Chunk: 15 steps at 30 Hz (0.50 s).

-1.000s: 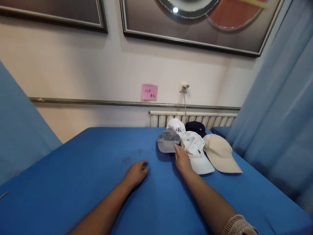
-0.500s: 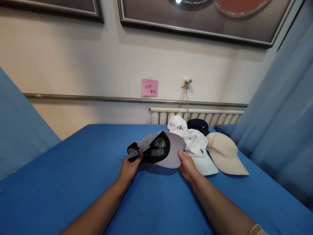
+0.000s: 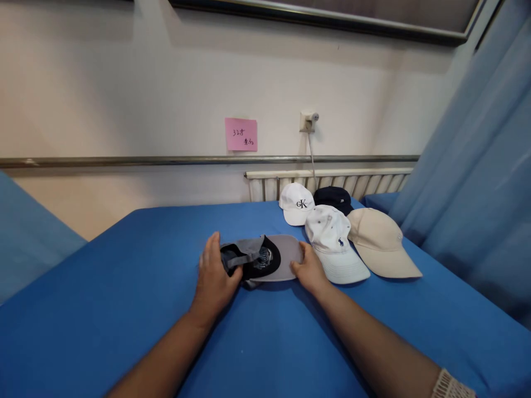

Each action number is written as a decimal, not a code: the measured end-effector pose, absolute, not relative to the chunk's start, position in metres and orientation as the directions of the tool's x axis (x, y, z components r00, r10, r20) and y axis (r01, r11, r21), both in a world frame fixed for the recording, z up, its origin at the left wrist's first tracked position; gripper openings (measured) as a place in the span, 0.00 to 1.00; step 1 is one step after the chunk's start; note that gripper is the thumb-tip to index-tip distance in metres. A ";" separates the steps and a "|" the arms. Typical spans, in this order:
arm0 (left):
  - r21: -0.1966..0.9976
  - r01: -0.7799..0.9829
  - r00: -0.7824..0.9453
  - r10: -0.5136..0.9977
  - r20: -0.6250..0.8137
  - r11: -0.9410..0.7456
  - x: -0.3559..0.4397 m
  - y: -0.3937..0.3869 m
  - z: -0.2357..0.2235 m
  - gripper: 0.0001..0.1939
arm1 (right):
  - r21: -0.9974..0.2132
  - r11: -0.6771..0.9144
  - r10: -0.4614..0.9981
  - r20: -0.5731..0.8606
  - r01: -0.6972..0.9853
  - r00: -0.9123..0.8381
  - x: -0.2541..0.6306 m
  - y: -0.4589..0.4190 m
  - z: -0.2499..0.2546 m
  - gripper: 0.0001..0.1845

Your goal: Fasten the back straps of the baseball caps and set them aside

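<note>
A grey baseball cap is on the blue-covered table with its dark inside and strap facing me and its brim toward the right. My left hand grips the back of the cap, thumb at the strap and fingers around the far side. The brim's right edge is pinched by my right hand, thumb on its underside. Just beyond my right hand lies a white cap with a small blue horse logo. A beige cap sits to its right.
Behind are a white cap with black letters and a dark navy cap. The blue table cover spreads underneath. A radiator, metal rail and pink note are on the wall; a blue curtain hangs at right.
The grey cap has been lowered and lies flatter on the table. My left hand has shifted its hold, fingers now up around the cap's back. The view has tilted down slightly.
</note>
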<state>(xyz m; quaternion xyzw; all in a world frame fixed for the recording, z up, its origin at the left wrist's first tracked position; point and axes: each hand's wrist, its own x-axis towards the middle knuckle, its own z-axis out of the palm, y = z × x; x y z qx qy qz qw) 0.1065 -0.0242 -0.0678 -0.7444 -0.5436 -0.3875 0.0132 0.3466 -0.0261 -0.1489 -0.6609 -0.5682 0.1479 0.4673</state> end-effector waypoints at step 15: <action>0.175 0.946 0.176 0.884 0.432 -0.274 0.096 -0.018 -0.066 0.24 | -0.621 0.414 0.831 0.557 0.665 0.002 0.326 -0.057 -0.111 0.19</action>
